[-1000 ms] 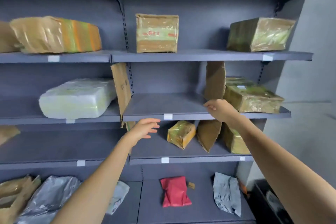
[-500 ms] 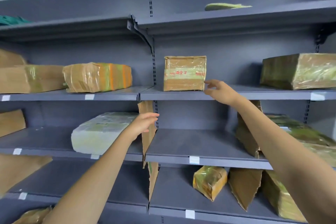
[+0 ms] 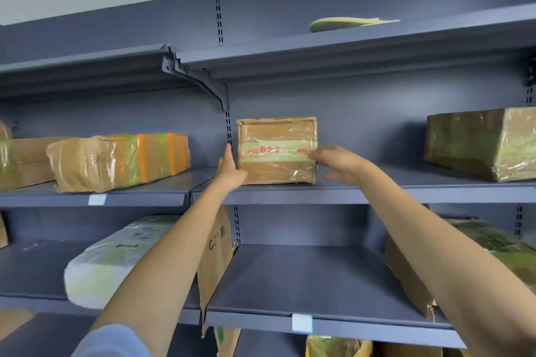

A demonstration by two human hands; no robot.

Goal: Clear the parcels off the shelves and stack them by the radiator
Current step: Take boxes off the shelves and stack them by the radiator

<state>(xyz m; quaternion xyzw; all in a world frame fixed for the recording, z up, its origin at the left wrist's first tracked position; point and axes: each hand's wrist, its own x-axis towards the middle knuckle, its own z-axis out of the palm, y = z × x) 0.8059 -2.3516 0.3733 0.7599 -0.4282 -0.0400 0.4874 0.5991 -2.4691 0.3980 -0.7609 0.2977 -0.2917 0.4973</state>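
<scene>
A small brown cardboard parcel (image 3: 277,151), taped and wrapped in clear film with red print, stands on the upper grey shelf (image 3: 290,194). My left hand (image 3: 230,168) lies flat against its left side with straight fingers pointing up. On the opposite side my right hand (image 3: 336,162) reaches it, fingertips touching the right front edge and thumb spread below. Neither hand is closed round the box, which sits on the shelf.
A long brown parcel with orange tape (image 3: 119,161) lies to the left on the same level, a big green-wrapped one (image 3: 484,143) to the right. Below are a white parcel (image 3: 116,261), a cardboard divider (image 3: 216,252) and another wrapped parcel (image 3: 478,252). A flat pale item (image 3: 348,24) lies on the top shelf.
The view has tilted further up. My left hand rose from the lower shelf to the small parcel's left side, and my right hand shifted onto its right side.
</scene>
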